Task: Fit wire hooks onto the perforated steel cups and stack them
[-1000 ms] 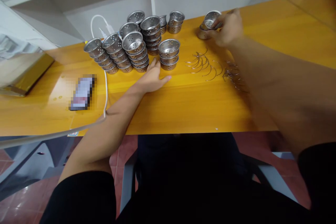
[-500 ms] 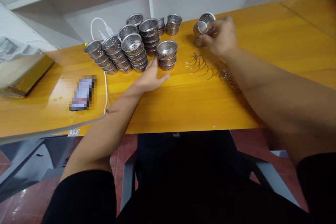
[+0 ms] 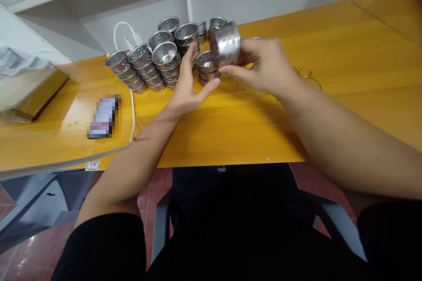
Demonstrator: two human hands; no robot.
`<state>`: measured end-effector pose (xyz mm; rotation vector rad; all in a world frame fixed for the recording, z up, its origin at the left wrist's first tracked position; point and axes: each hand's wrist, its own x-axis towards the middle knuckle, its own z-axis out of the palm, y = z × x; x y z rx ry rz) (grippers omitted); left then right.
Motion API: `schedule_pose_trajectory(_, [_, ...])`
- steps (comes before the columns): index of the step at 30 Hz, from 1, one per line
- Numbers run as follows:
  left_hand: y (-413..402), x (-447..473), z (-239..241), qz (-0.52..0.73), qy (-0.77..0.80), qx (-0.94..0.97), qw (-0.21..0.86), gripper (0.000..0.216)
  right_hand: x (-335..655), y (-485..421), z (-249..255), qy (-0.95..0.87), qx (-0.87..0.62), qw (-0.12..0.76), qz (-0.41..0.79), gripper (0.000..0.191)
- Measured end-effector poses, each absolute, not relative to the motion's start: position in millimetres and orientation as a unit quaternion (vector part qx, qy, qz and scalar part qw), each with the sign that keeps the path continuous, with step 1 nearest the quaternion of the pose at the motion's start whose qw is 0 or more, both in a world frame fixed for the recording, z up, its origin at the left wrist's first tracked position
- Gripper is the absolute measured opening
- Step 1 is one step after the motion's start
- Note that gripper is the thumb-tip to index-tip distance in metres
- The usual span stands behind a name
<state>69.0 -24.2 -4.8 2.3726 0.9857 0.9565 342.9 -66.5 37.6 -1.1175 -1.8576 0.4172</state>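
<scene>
Sideways now, the perforated cup [image 3: 227,44], base facing us, sits pinched in the right hand [image 3: 263,66].

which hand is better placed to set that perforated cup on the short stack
Right, most likely. The right hand already grips the perforated metal cup, raised just above the short stack. The left hand is open and holds nothing, beside that stack.

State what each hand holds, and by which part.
Right hand grips a perforated silver metal cup by its side wall; left hand holds nothing.
</scene>
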Motion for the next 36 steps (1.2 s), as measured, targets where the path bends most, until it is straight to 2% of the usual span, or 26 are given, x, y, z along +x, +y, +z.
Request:
schedule_pose_trajectory(5, [-30.7,63.0,12.5,0.333,0.351,0.856,0.182,0.118,330.0,-73.3,23.0,-0.796,-0.428,0.390,0.178,0.064])
schedule_pose_trajectory(15, [-43.1,61.3,28.5,0.316,0.331,0.870,0.186,0.112,343.1,-77.9,39.6,-0.804,-0.329,0.432,0.242,0.056])
schedule_pose_trajectory(22, [-38.0,59.0,29.9,0.305,0.335,0.875,0.170,0.110,345.6,-70.9,34.1,-0.802,-0.326,0.432,0.253,0.027])
schedule_pose_trajectory(26, [-38.4,57.9,28.5,0.307,0.339,0.870,0.186,0.109,347.5,-72.5,35.6,-0.800,-0.353,0.422,0.241,0.017])
schedule_pose_trajectory(33, [-44.7,61.7,30.7,0.313,0.336,0.867,0.195,0.107,349.7,-74.3,40.1,-0.804,-0.324,0.441,0.234,0.013])
schedule_pose_trajectory(36, [-45.8,63.1,30.0,0.313,0.345,0.865,0.187,0.105,348.9,-75.2,42.4,-0.806,-0.327,0.442,0.217,0.019])
